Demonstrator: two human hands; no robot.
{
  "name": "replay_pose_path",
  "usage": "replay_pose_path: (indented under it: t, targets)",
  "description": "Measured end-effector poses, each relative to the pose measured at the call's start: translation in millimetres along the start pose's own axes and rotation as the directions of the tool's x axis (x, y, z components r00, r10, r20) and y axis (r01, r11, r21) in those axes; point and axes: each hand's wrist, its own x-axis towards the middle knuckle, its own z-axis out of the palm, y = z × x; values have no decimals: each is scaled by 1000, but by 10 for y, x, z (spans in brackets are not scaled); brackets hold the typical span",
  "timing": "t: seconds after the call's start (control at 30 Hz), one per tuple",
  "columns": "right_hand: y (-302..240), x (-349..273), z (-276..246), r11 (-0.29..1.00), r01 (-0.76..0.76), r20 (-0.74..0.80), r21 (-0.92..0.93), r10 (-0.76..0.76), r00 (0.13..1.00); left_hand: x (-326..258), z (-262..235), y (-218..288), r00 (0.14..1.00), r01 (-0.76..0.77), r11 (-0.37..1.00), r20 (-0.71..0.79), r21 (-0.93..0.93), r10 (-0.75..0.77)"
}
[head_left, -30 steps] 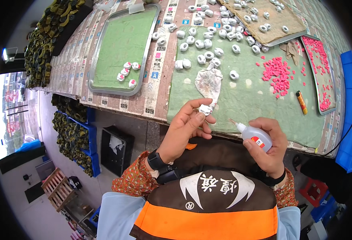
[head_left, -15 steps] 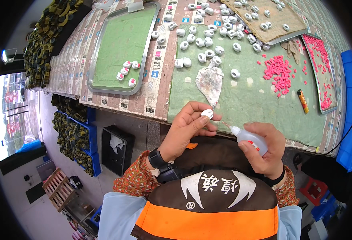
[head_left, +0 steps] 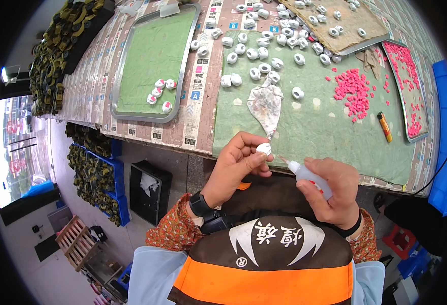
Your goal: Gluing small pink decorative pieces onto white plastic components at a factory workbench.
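Green cloth lines the shallow metal tray (head_left: pixel 147 56) on the left of the bench (head_left: pixel 175 131); it lies at ten o'clock from the small white piece (head_left: pixel 263 149) in the person's grip, and five pink-marked white pieces (head_left: pixel 156 92) sit near its lower end. Between eight and nine o'clock, below the bench, stands a black bin (head_left: pixel 150 206).

The left hand (head_left: pixel 239 160) pinches the white piece between thumb and fingers at the front edge of the bench. The piece looks roundish, so its long axis cannot be told. At twelve o'clock lies a stained rag (head_left: pixel 265 104), with loose white pieces (head_left: pixel 252 54) scattered beyond it.

To the right, the right hand (head_left: pixel 335 188) closes around a translucent squeeze bottle (head_left: pixel 307 175). The bottle's long axis runs from ten o'clock at the nozzle to about four o'clock at the base. Its thin tip lies at four o'clock from the white piece, just beside it with a narrow gap; whether it sits higher or lower, I cannot tell.

Farther right, a heap of pink bits (head_left: pixel 352 94) lies at two o'clock on a green sheet (head_left: pixel 330 142), then a yellow-orange tube (head_left: pixel 384 127) near three, and finally a tray of pink pieces (head_left: pixel 418 138).
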Motion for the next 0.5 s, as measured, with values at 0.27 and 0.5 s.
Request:
replay_pose_path:
  t: [0.27, 0.5]
  targets:
    - [9, -10, 4, 1000, -3, 22, -30, 4, 1000, -22, -2, 13, 1000, -1, 1000, 24, 17, 1]
    - [-3, -6, 3, 999, -5, 38, -45, 7, 999, -26, -9, 1, 999, -7, 1000, 44, 28, 6]
